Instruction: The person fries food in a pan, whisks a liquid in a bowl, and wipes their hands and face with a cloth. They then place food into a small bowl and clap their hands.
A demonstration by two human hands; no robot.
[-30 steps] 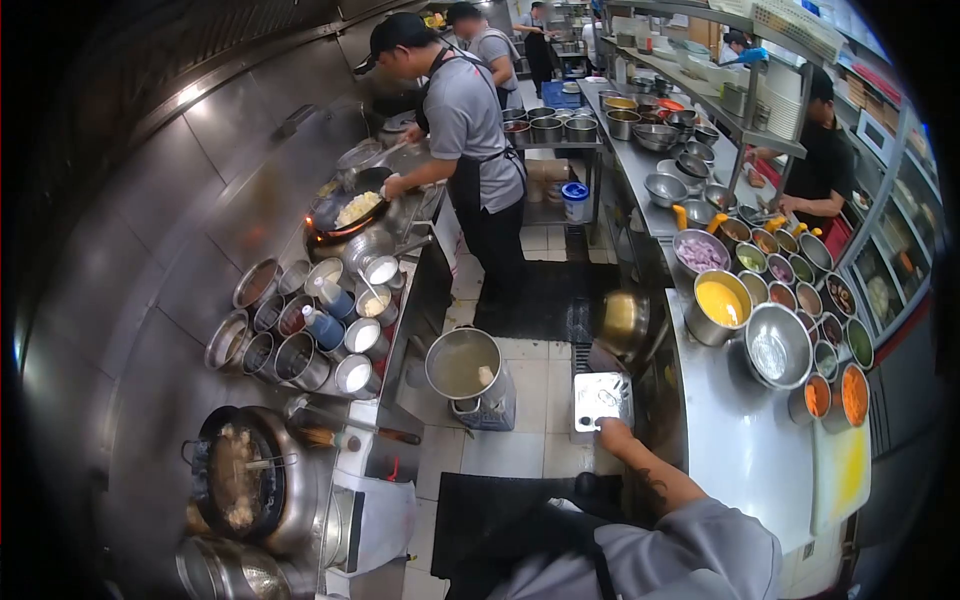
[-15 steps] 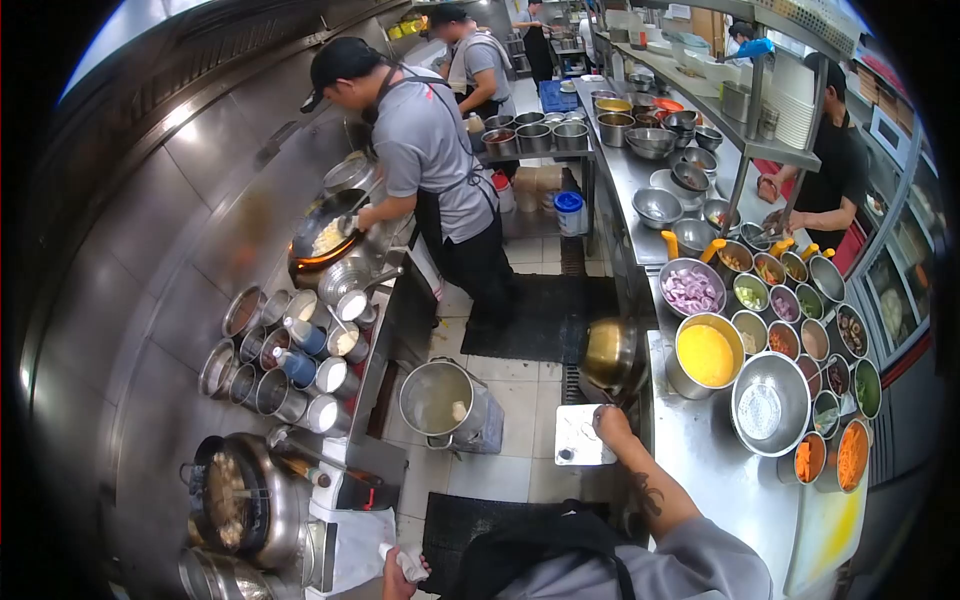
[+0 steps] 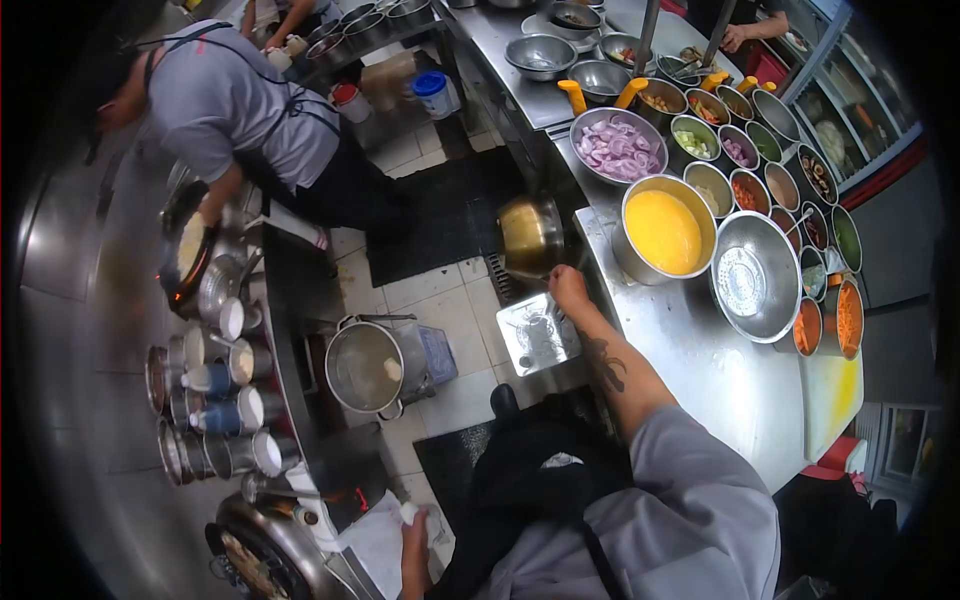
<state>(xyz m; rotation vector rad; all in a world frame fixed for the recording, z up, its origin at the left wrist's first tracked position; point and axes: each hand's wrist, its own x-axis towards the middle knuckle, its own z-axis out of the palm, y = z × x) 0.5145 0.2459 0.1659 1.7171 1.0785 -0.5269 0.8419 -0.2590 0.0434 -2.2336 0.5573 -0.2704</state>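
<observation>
My right hand (image 3: pixel 569 288) is stretched forward beside the counter edge, its fingers closed. They sit right between a brass-coloured round pot (image 3: pixel 531 236) and the corner of a shiny square metal plate (image 3: pixel 538 335); what they hold is hidden. Low at the left, my left hand (image 3: pixel 415 545) is closed on a crumpled white cloth (image 3: pixel 409 514). A larger white cloth (image 3: pixel 372 535) lies over the stove-side edge near it. Ahead of that hand a tall stock pot (image 3: pixel 352 396) with cloudy liquid stands on the floor side.
On the right counter (image 3: pixel 690 370) stand a pot of yellow liquid (image 3: pixel 663 231), an empty steel bowl (image 3: pixel 757 275), sliced onions (image 3: pixel 620 146) and several tins of cut vegetables. A co-worker (image 3: pixel 240 110) cooks at a wok (image 3: pixel 187 250) at the left. Bottles and tins (image 3: pixel 215 415) line the stove.
My view has swung down and to the right. My right hand has come closer to the brass-coloured pot. My left hand keeps the white cloth. The co-worker leans over the wok.
</observation>
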